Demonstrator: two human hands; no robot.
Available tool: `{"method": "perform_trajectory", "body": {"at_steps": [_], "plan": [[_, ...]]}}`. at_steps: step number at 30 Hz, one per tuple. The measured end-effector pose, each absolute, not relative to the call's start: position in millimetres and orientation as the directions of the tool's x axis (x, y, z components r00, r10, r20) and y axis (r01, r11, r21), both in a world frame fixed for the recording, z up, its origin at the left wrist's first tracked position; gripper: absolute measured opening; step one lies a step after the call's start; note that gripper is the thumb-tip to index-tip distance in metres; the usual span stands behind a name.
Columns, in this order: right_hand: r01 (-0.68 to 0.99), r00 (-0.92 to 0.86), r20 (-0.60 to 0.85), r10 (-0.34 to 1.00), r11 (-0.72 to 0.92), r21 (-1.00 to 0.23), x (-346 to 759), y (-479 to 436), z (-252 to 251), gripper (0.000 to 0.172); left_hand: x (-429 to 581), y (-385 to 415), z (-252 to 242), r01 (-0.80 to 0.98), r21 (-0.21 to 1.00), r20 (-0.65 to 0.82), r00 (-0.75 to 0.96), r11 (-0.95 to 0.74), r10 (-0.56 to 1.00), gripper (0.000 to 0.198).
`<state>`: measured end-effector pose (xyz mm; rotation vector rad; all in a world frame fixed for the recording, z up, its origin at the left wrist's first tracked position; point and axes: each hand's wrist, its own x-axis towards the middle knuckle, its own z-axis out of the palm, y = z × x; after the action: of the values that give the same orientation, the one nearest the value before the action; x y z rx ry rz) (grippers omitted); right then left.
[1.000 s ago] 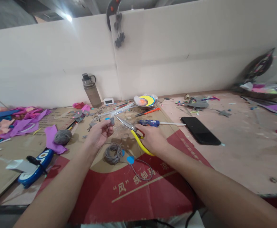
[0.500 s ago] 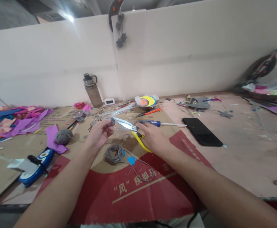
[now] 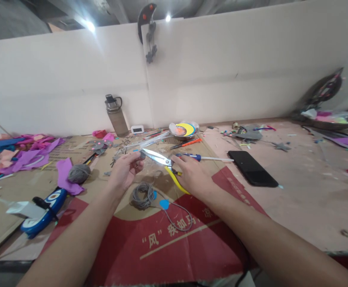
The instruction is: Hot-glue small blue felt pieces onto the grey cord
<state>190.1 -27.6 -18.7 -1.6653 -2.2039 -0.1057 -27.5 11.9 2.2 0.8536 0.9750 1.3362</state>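
In my right hand (image 3: 190,171) is a pair of scissors (image 3: 159,158) with yellow handles, the blades pointing left. My left hand (image 3: 126,169) pinches a small dark grey piece (image 3: 142,154) right by the blade tips; its exact kind is too small to make out. Below the hands lies a coil of grey yarn (image 3: 143,195), its loose end looping right over the red cardboard (image 3: 188,247). A blue paper scrap (image 3: 164,204) rests against that yarn.
A black phone (image 3: 252,168) lies to the right. Farther back are an orange-handled tool (image 3: 188,144), a bowl (image 3: 186,137) and a bottle (image 3: 117,117). On the left are a ball of grey yarn (image 3: 79,173), a blue power strip (image 3: 33,229) and purple felt scraps (image 3: 36,153).
Both hands keep nearly the same pose, with the scissors still at the grey piece. The view has shifted very slightly.
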Motion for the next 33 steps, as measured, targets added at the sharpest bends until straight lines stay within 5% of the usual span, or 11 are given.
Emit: {"method": "perform_trajectory", "body": {"at_steps": [25,33], "plan": [[0.913,-0.308,0.335,0.89,0.376,-0.16,193.7,-25.7,-20.9,0.04,-25.5,10.0,4.7,-0.351,0.936,-0.028,-0.003,0.025,1.0,0.021],[0.828,-0.246,0.372,0.895,0.393,-0.399,194.9,-23.6,-20.6,0.031,-27.3,12.6,-1.1,-0.251,0.967,0.046,-0.032,-0.052,0.998,0.024]]}}
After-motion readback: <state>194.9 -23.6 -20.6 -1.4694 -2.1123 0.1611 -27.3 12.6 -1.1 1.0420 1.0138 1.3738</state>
